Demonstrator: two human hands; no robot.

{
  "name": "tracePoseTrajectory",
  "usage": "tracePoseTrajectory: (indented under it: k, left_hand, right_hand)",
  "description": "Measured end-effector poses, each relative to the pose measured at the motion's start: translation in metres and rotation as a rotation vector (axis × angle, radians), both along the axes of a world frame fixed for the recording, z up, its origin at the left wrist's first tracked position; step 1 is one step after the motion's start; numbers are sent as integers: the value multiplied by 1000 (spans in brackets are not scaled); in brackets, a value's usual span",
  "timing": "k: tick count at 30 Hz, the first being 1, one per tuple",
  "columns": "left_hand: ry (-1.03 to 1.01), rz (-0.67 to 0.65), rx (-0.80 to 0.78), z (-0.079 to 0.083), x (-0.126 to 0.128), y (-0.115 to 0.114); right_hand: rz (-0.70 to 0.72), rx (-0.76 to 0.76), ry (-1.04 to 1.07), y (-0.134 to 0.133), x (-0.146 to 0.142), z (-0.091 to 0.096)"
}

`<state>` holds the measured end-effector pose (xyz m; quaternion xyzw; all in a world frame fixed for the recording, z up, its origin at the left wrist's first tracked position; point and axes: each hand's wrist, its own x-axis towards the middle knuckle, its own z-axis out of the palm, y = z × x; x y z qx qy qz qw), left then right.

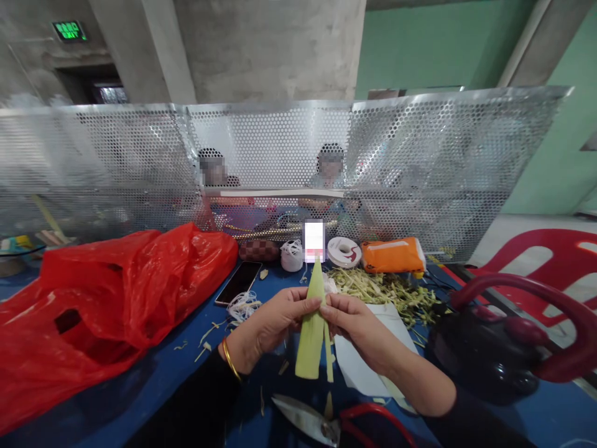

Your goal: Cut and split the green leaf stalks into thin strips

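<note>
Both my hands hold a pale green leaf strip (311,336) upright over the blue table (163,373). My left hand (275,323) pinches its left edge, fingers closed, a gold bangle on the wrist. My right hand (357,326) pinches the right edge, peeling a thin sliver (329,361) that hangs down. Red-handled scissors (317,423) lie just below the leaf. A white sheet (359,367) lies under my right wrist.
A red plastic bag (112,292) covers the left. A phone (239,281), white string (291,255), a tape roll (344,251), an orange pack (392,255) and leaf scraps (387,292) sit behind. A dark bag with red handles (494,348) stands right. Two people sit behind a perforated metal screen (420,155).
</note>
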<state>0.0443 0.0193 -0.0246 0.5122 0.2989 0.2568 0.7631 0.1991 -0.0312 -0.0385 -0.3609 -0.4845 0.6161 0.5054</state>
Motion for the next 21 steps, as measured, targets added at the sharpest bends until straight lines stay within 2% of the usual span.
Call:
tracePoseTrajectory:
  k: [6,10,17,21]
  left_hand:
    - [-137,-76,-61,-3,1,1]
    - [-148,-113,-54,-1,1,1]
    - [-36,-63,-15,-4,-1,3]
    - [-41,-67,-37,-7,0,3]
  right_hand:
    - [93,-86,116,-2,2,1]
    - [113,-98,144,-2,4,2]
    - [-18,-106,211,0,2,0]
    - [15,-111,212,1,1,-2]
